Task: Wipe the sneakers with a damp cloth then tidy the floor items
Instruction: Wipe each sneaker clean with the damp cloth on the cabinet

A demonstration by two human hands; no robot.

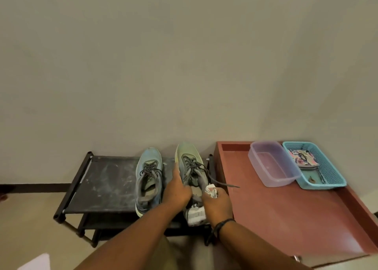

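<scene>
Right sneaker (189,167) gripped by left hand (177,190), right hand (216,205) clutching cloth (211,191)

A home entryway: a low black metal-framed shoe rack (102,181) against a plain beige wall (184,65), worn blue-green lace-up sneakers (149,175) on top, beside a reddish-brown wooden tray table (286,214).
</scene>
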